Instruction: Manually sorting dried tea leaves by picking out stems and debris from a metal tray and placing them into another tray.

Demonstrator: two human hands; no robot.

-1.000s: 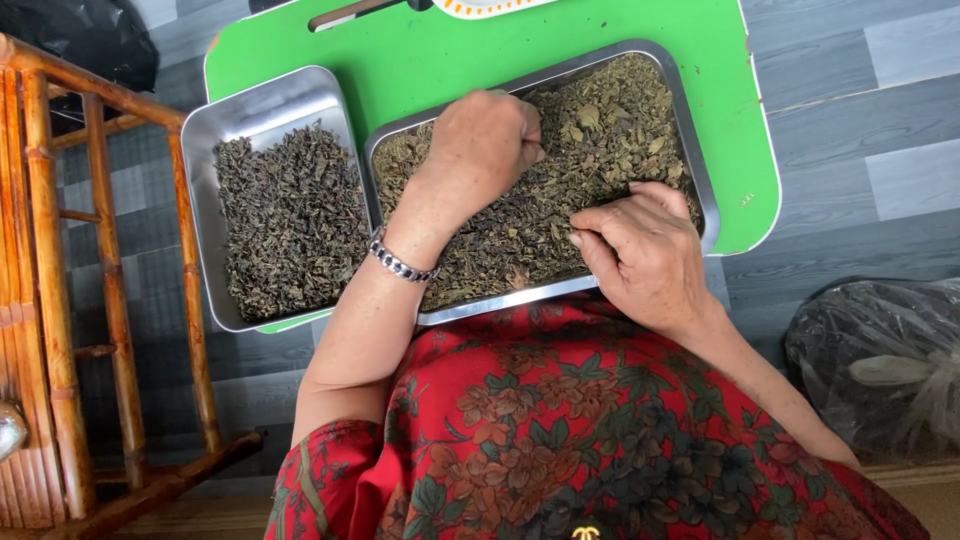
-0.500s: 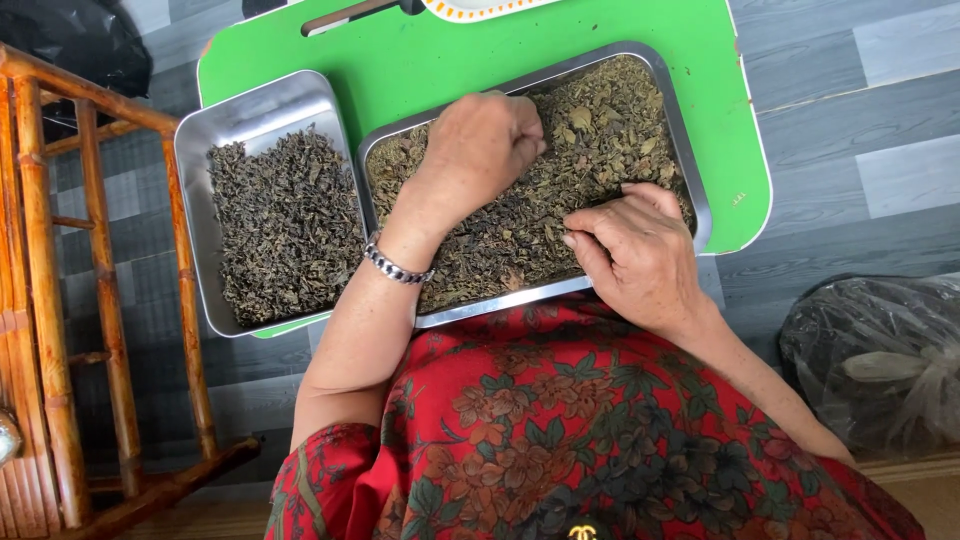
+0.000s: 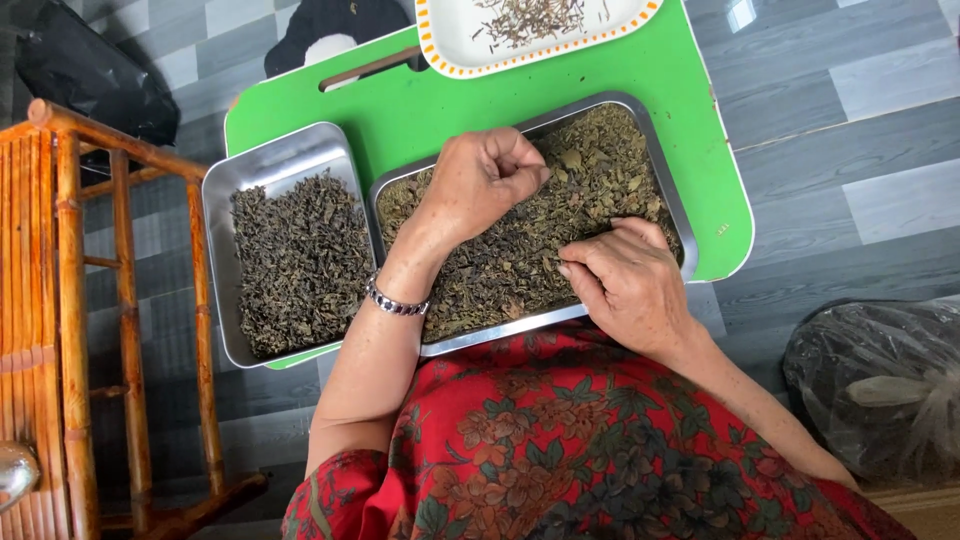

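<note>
Grey plank flooring (image 3: 880, 120) lies under a low, bright green desk (image 3: 420, 100) with rounded corners, smooth and plastic-looking. On it I see two shiny steel trays. The larger tray (image 3: 668, 190) holds a loose bed of dried leaves (image 3: 520, 255), crinkled, olive to brown. My left hand (image 3: 478, 180) sits over the middle of that bed with its fingers (image 3: 525, 170) curled into a loose fist, tips tucked down at the leaves; whether it has any pinched I cannot tell. A beaded metal bracelet (image 3: 396, 300) rings that wrist. My right hand (image 3: 628, 280) rests at the tray's near edge, fingers bent and close together, tips on the leaves just right of the left fingers.

Left of the left fingers, touching the larger tray's side, the smaller tray (image 3: 270, 155) carries darker, finer leaves (image 3: 298, 260). Beyond the fingers stands a white dish with an orange dotted rim (image 3: 450, 60), a few thin stalks in it. A bamboo frame (image 3: 130, 300) stands far left; a clear, crumpled plastic bag (image 3: 880, 385) lies far right.
</note>
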